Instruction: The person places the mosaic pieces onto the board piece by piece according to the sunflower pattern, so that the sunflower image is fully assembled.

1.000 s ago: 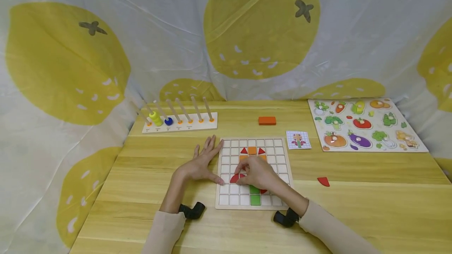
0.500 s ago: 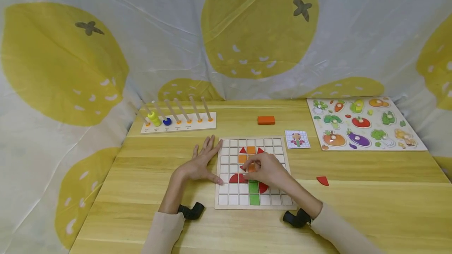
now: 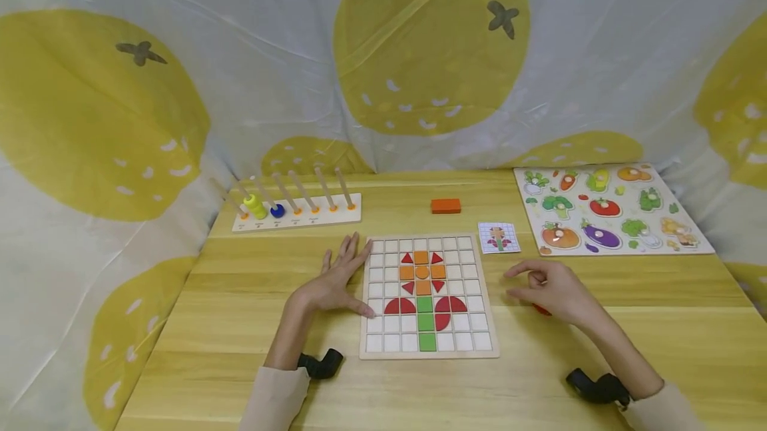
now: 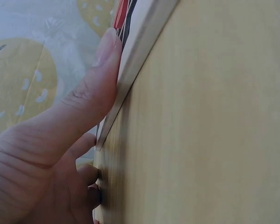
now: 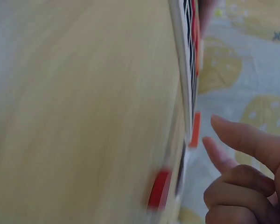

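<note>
A wooden grid board (image 3: 383, 343) lies in the middle of the table in the head view. Orange squares, an orange disc (image 3: 422, 272), small red triangles, red quarter-circles (image 3: 407, 305) and a column of green squares (image 3: 427, 322) sit in its cells. My left hand (image 3: 328, 292) spreads its fingers along the board's left edge, the thumb (image 4: 105, 51) resting on the rim in the left wrist view. Right of the board, my right hand (image 3: 557, 292) hovers with thumb and forefinger apart, nothing between them. Beneath it, partly hidden, lies a loose red quarter-circle piece (image 5: 159, 189).
A small pattern card (image 3: 499, 238) lies off the board's upper right corner. Farther back are an orange block (image 3: 446, 206), a peg rack (image 3: 329, 218) with yellow and blue beads, and a vegetable peg puzzle (image 3: 629, 178). A lemon-printed curtain (image 3: 287, 51) hangs behind.
My right hand has left the red pieces on the board's left side and moved right, over the loose red quarter-circle. The left hand keeps its place on the board's edge.
</note>
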Action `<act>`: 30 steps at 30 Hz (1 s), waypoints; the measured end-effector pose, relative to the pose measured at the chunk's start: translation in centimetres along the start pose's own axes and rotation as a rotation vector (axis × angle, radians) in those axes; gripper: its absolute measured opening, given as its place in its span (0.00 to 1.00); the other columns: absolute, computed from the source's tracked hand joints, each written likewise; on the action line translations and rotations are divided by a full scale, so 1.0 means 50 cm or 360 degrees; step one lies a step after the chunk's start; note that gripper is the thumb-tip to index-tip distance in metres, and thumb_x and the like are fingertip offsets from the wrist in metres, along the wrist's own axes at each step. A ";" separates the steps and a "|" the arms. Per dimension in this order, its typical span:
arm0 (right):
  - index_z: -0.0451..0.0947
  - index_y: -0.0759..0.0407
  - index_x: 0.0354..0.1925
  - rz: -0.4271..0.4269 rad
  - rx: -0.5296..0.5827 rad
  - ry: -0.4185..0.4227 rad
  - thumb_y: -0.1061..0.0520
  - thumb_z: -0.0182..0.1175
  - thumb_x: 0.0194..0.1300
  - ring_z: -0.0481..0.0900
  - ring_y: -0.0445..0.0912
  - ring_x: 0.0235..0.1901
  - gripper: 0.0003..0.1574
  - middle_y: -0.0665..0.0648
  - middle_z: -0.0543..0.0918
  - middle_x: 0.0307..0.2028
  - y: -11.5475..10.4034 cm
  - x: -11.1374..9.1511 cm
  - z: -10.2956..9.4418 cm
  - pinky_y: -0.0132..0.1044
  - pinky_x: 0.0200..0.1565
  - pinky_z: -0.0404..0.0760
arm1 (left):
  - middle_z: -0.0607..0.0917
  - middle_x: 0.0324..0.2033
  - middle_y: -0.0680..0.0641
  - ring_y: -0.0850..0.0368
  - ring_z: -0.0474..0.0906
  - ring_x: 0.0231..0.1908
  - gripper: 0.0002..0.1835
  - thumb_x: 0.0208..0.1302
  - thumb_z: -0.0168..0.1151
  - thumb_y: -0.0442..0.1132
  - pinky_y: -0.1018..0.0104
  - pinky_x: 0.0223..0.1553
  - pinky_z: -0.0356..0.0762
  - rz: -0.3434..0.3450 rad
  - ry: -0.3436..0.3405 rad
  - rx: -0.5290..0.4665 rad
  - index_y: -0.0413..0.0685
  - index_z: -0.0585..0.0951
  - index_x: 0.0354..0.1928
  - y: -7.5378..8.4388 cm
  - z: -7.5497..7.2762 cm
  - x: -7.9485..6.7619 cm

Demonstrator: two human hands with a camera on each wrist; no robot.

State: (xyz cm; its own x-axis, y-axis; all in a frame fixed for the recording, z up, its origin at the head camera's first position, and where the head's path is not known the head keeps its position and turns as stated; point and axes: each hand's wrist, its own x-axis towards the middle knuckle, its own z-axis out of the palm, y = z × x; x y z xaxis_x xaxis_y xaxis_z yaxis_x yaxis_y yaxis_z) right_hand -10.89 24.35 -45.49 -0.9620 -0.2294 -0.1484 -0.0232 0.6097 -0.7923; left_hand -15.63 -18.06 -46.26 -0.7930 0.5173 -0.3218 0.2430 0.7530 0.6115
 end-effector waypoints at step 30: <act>0.87 0.62 0.44 0.0016 -0.0119 -0.0087 0.55 0.76 0.60 0.58 0.35 0.19 0.16 0.47 0.63 0.20 0.025 -0.032 -0.028 0.30 0.22 0.58 | 0.24 0.81 0.39 0.40 0.15 0.80 0.73 0.49 0.83 0.54 0.33 0.76 0.15 0.0033 0.0001 0.0006 0.51 0.38 0.84 -0.001 -0.002 -0.005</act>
State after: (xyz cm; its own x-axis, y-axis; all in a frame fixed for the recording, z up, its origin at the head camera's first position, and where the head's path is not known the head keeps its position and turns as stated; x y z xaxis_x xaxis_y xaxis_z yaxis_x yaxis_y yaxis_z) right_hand -9.75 26.55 -45.41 -0.9459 -0.2629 -0.1901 -0.0357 0.6669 -0.7443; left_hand -15.53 -18.27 -46.16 -0.7880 0.5327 -0.3087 0.2616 0.7435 0.6154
